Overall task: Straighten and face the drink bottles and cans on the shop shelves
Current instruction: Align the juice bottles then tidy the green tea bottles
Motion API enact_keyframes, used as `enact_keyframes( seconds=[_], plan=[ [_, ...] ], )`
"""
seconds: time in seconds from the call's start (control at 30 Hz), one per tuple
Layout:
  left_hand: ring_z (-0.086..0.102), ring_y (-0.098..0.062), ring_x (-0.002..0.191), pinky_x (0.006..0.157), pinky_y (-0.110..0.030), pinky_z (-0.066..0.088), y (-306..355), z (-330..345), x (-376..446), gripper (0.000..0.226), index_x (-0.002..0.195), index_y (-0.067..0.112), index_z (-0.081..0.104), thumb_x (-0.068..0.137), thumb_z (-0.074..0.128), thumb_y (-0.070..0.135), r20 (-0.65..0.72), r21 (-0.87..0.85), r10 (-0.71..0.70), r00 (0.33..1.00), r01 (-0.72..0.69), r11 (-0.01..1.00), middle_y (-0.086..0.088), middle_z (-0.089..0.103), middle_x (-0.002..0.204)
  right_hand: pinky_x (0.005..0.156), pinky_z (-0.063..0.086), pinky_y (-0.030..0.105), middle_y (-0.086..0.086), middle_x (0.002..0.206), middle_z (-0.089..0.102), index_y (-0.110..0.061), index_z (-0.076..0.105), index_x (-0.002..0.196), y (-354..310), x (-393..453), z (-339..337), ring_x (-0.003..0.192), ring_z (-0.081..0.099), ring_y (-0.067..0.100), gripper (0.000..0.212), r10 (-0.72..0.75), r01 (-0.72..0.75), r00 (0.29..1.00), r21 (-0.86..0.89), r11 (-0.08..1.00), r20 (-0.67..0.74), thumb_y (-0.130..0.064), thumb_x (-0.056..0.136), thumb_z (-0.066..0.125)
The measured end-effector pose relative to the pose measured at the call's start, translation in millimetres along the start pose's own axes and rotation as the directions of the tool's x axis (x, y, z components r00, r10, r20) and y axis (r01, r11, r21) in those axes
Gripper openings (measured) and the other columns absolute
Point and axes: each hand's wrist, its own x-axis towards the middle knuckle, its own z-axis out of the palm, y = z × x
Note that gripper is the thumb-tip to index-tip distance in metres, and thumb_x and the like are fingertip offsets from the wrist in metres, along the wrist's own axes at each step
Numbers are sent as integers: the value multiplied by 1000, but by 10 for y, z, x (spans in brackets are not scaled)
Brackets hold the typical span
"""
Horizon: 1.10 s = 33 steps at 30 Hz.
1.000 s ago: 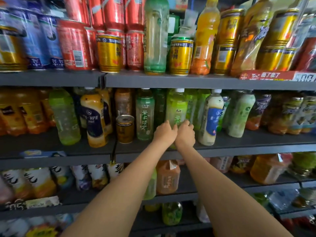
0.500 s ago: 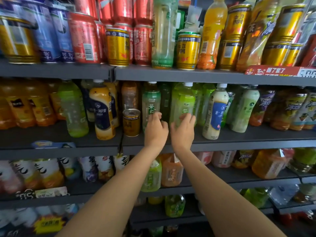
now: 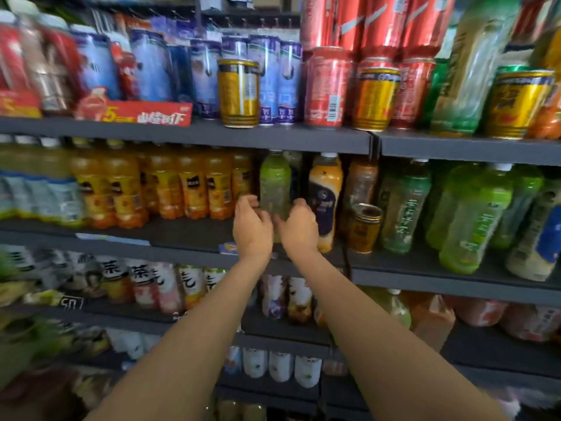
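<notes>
Between the left hand (image 3: 252,228) and right hand (image 3: 299,227), both loosely curled and apart, stands a green bottle (image 3: 274,185); contact is unclear.

Both hands, left hand (image 3: 252,229) and right hand (image 3: 299,230), flank the green bottle (image 3: 274,183).

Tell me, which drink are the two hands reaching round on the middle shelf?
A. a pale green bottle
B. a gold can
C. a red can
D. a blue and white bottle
A: the left hand and the right hand sit on either side of the pale green bottle on the middle shelf, with loosely curled fingers; blur hides whether they touch it.
</notes>
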Motion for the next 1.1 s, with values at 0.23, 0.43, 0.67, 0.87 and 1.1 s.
enact_keyframes(
  seconds=[0.23,0.43,0.67,0.87,1.1],
  plan=[
    [57,-23,109,93,-33,46,-397,-122,346,30,121,8,51,93,45,4,149,-11,63,987,-62,998,-6,59,120,93,45,42,16,134,49,-3,33,134,-129,287,390,121,50,34,67,279,-277,960,130,952,1,-32,84,66],
    [56,-20,112,96,-34,45,-495,-102,390,34,126,7,46,92,49,5,255,-68,98,962,-83,994,-6,55,127,91,44,40,14,134,46,-4,38,133,-109,392,489,121,49,34,65,315,-309,948,126,943,-36,-32,82,68],
    [50,-20,121,102,-34,41,-421,-91,398,46,137,13,37,93,42,2,341,-76,66,938,-42,996,-3,46,139,87,46,36,10,123,56,-7,48,124,-17,264,539,113,56,29,55,222,-204,968,149,967,-118,-31,80,70],
    [56,-25,113,95,-36,45,-277,-61,248,40,128,11,48,91,39,-1,184,-53,67,981,-58,997,-8,58,124,90,48,40,11,120,58,-8,50,122,27,-18,425,111,56,29,48,122,-90,984,231,969,-127,-23,81,69],
    [52,-30,103,76,-18,30,176,-25,-61,25,106,0,56,89,37,-1,-123,-210,141,982,-165,964,-17,57,109,86,46,34,11,117,56,-7,51,125,113,-281,-169,108,55,25,50,-163,192,968,148,970,-192,-28,82,67]
  ],
)
